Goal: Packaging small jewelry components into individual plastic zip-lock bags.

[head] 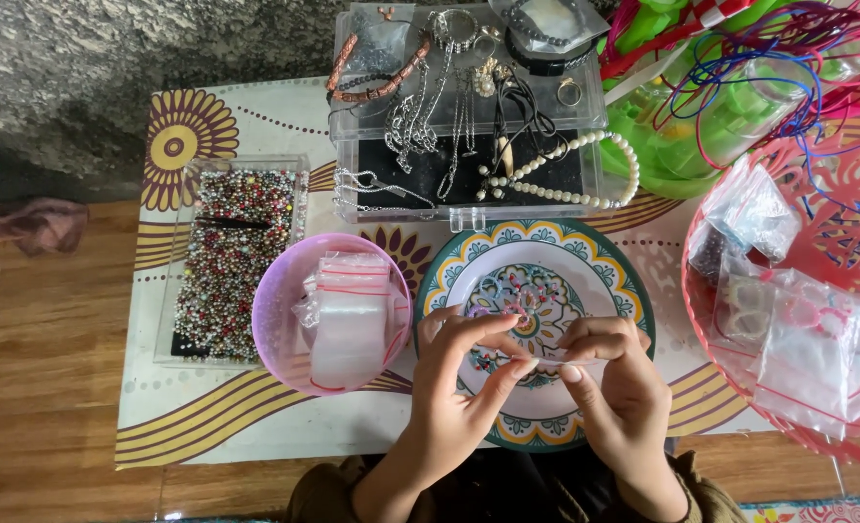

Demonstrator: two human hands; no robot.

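The counter (256, 426) wears a cloth with brown flower and swirl prints, and everything sits on it. At the far edge stands a clear case (469, 116) holding chains, a pearl string and bracelets. To the right a red basket (711, 320) holds small clear bags, some with rings inside; behind it a green basket (682, 145) trails coloured cords. On the left a clear tray (231, 261) is full of mixed small beads, with a dark stick lying across them. Beside it a purple bowl (280, 329) holds a stack of empty zip bags.

In the middle, nearest the person, lies a patterned plate (537, 261) with a few loose beads (483, 360) on it. Both hands hover just above the plate's near half. The left hand (459, 378) and right hand (614, 373) face each other, fingertips pinched together on a thin thread (546, 360) that runs nearly level, left to right, between them. What hangs on the thread is too small to tell. The loose beads lie just beneath and slightly left of the thread, closer to the left hand. The bead tray is well apart to the left; the bag bowl sits just beside the left hand.
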